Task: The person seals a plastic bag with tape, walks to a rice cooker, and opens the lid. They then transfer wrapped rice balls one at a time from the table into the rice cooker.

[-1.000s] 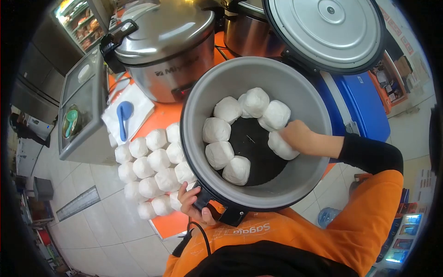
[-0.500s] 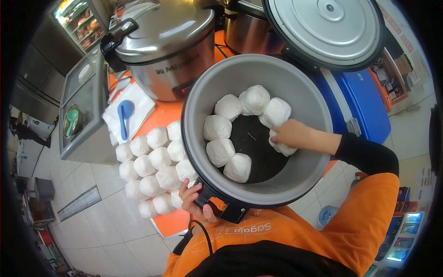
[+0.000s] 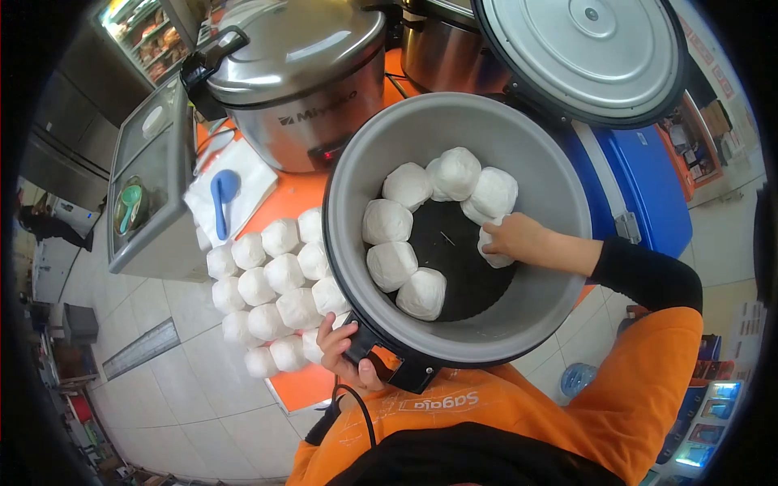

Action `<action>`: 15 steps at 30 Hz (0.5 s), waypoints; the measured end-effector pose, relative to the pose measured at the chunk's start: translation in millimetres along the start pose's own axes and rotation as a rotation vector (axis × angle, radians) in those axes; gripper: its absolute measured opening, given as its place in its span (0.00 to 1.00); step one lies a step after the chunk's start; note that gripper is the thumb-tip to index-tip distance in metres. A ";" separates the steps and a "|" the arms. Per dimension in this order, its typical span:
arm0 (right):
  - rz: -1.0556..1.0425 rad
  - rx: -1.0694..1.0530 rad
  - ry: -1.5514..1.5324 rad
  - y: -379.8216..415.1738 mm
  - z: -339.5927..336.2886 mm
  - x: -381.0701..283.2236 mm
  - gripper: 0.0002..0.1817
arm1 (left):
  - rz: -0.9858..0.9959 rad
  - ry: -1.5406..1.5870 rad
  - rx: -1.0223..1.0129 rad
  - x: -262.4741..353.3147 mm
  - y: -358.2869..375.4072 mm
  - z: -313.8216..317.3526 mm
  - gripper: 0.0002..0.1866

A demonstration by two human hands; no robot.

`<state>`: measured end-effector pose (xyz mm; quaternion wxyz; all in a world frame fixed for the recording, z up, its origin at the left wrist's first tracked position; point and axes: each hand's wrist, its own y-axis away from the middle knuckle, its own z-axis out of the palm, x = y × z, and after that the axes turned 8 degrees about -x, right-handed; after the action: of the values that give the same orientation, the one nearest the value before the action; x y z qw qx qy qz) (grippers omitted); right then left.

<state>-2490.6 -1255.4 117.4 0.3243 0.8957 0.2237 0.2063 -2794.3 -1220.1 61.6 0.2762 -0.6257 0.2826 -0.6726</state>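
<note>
1. One large grey pot [image 3: 559, 283], tilted toward the person, its mouth facing the camera. Left hand [image 3: 344, 352] was closed round the black handle [image 3: 369, 356] at the near rim, seemingly to steady the tilt.
2. One right hand [image 3: 512, 237], reaching inside the pot, fingers curled over a white wrapped ball [image 3: 492, 249] pressed against the inner wall; the grip looked loose, partly open.
3. Seven or so white balls [image 3: 391, 266] ringed the pot floor, touching one another, with the dark centre [image 3: 458, 267] left bare.
4. A dozen-odd like balls [image 3: 275, 283] lay clustered on the orange tabletop [image 3: 304, 389], just beside the pot, within easy reach.
5. One steel rice cooker [image 3: 300, 73], lid shut, stood behind.
6. One blue paddle [image 3: 220, 194] rested on a white cloth [image 3: 251, 174].
7. One open lid [image 3: 587, 57] stood above the pot; a blue cooler [image 3: 640, 178] sat beyond.
</note>
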 end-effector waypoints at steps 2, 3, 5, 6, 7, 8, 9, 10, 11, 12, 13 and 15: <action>-0.020 -0.064 -0.118 -4.0 -10.2 -0.2 0.25 | -0.005 -0.015 -0.002 0.2 0.6 -1.0 0.17; -0.037 -0.099 -0.252 -7.4 -31.6 -1.8 0.26 | -0.007 -0.015 0.006 -0.1 1.4 -0.2 0.17; -0.088 -0.101 -0.598 -28.5 -48.0 -10.4 0.29 | -0.016 0.003 -0.001 -1.6 4.0 -1.7 0.19; -0.122 -0.066 -0.805 -47.5 -42.0 -14.9 0.31 | -0.019 0.019 -0.012 -3.3 6.0 -4.5 0.20; -0.139 -0.007 -0.869 -65.9 -30.0 -24.9 0.32 | -0.021 0.035 -0.021 -3.9 6.9 -6.4 0.21; -0.157 0.053 -0.931 -81.3 -19.3 -37.8 0.34 | -0.028 0.031 -0.018 -2.9 7.0 -6.4 0.21; -0.104 0.029 -0.949 -92.0 -13.0 -47.3 0.34 | -0.032 0.027 -0.015 -1.9 6.8 -5.4 0.21; -0.050 0.004 -0.966 -99.2 -11.9 -54.8 0.35 | -0.036 0.024 -0.009 -1.6 6.2 -4.5 0.21; 0.006 -0.021 -0.981 -105.3 -10.1 -57.4 0.36 | -0.029 0.027 -0.003 -2.4 6.8 -4.6 0.21; -0.015 -0.098 -0.976 -103.1 -20.1 -55.8 0.37 | -0.022 0.031 0.003 -3.8 8.5 -4.8 0.22; -0.034 -0.173 -0.970 -94.5 -36.4 -53.4 0.38 | -0.015 0.038 0.008 -4.6 8.5 -4.1 0.22; -0.038 -0.202 -0.945 -78.9 -51.7 -50.7 0.41 | -0.002 0.010 0.027 -0.9 3.6 -0.7 0.19</action>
<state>-2579.5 -1202.8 89.4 0.4794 0.8512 0.0470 -0.2083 -2794.9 -1221.9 58.3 0.2825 -0.6188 0.2740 -0.6798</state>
